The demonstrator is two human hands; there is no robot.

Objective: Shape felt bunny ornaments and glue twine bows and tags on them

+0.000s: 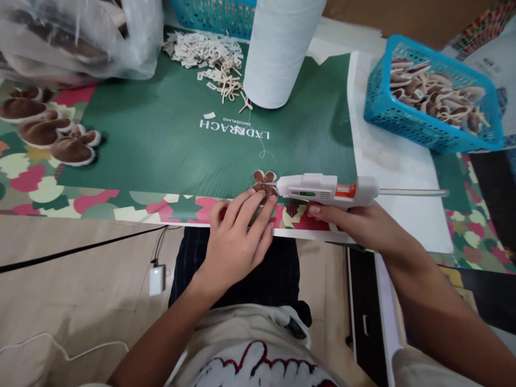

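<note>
A small brown fuzzy piece with two ear-like lobes edged in white [265, 177] lies near the front edge of the green table cover. The fingertips of my left hand [239, 234] press on its lower part and hold it down, hiding some of it. My right hand [363, 223] is wrapped round the handle of a white hot glue gun [308, 185]. The gun lies level, its nozzle pointing left and meeting the middle of the brown piece. A clear glue stick [415, 192] juts from its back end.
A blue basket [403, 121] of brown pieces with bows stands at right. At the back are a white roll [278, 59], a heap of white tags [201, 48] and cream bows [229, 86]. Bigger brown plush pieces [72, 148] and a plastic bag [137, 37] sit at left.
</note>
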